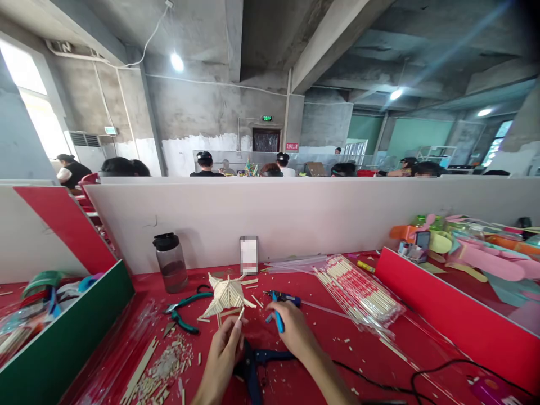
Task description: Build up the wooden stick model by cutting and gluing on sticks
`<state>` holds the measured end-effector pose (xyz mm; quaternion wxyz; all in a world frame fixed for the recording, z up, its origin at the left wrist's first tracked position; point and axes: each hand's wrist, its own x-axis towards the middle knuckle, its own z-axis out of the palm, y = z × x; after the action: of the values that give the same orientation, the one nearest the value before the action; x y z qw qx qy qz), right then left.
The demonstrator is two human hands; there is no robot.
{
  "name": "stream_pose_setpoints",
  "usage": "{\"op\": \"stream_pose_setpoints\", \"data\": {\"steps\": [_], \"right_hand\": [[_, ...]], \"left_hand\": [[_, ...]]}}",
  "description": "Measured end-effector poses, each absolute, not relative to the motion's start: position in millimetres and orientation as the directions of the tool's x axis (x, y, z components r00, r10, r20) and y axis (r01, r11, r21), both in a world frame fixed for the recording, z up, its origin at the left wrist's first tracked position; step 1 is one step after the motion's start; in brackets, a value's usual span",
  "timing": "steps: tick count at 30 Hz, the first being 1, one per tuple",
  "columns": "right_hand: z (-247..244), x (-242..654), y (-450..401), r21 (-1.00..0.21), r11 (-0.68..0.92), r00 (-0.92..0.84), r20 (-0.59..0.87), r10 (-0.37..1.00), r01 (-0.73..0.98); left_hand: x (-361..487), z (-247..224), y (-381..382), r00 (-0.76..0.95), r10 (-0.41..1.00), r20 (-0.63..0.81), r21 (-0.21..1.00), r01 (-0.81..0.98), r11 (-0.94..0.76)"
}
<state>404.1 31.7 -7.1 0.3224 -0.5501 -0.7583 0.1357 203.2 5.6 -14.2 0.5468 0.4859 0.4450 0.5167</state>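
Observation:
My left hand (pixel 225 343) is closed, pinching a short wooden stick (pixel 241 313) between thumb and fingers. Just beyond it stands a star-shaped piece built of pale sticks (pixel 228 295). In my right hand (pixel 291 326) is a slim blue tool (pixel 278 319), held upright by the fingers; its exact kind is unclear. Behind that hand lies a dark blue glue gun (pixel 289 298). Between my wrists rests a dark blue pistol-shaped tool (pixel 252 365), partly hidden by my left hand. Green-handled pliers (pixel 185 309) lie open left of the star.
A dark-lidded bottle (pixel 170 264) and a phone (pixel 248 255) stand against the white partition (pixel 295 219). Bundled sticks in plastic (pixel 363 292) lie to the right. Stick scraps (pixel 169 360) litter the left. Green (pixel 71 337) and red dividers (pixel 455 304) flank the table; a black cable runs lower right.

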Motion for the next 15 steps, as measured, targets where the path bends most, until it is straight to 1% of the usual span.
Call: {"op": "stream_pose_setpoints", "data": {"steps": [2, 4, 6, 7, 9, 10, 12, 14, 15], "right_hand": [[-12.4, 393.4, 31.5, -0.449, 0.337, -0.225, 0.285, 0.932, 0.828], [-12.1, 385.2, 32.2, -0.367, 0.316, -0.234, 0.25, 0.939, 0.875], [-8.3, 381.2, 32.0, -0.346, 0.309, -0.231, 0.247, 0.941, 0.886], [-5.7, 380.5, 30.5, -0.37, 0.313, -0.226, 0.261, 0.939, 0.875], [-0.4, 380.5, 23.2, -0.489, 0.339, -0.201, 0.313, 0.928, 0.804], [1.9, 380.4, 17.2, -0.571, 0.36, -0.184, 0.343, 0.921, 0.738], [5.2, 378.2, 1.6, -0.725, 0.41, -0.165, 0.387, 0.907, 0.553], [5.7, 372.9, -15.3, -0.82, 0.432, -0.186, 0.39, 0.902, 0.375], [4.6, 369.4, -22.7, -0.846, 0.425, -0.173, 0.388, 0.905, 0.321]], "left_hand": [[203.1, -17.2, -0.7, 0.06, 0.998, 0.03, 0.99, -0.136, -0.021], [202.4, -19.0, -7.6, 0.035, 0.998, 0.047, 0.988, -0.148, -0.042], [200.3, -19.0, -14.2, -0.001, 0.998, 0.063, 0.986, -0.157, -0.062], [198.9, -18.3, -17.2, -0.02, 0.998, 0.068, 0.985, -0.156, -0.07], [195.6, -15.3, -22.5, -0.048, 0.996, 0.07, 0.986, -0.15, -0.077], [194.2, -13.3, -24.8, -0.053, 0.996, 0.071, 0.985, -0.152, -0.078], [192.7, -8.8, -28.9, -0.041, 0.996, 0.076, 0.983, -0.163, -0.082], [193.0, -4.9, -32.5, -0.026, 0.996, 0.086, 0.981, -0.17, -0.089], [193.6, -3.8, -34.0, -0.021, 0.996, 0.091, 0.982, -0.166, -0.093]]}}
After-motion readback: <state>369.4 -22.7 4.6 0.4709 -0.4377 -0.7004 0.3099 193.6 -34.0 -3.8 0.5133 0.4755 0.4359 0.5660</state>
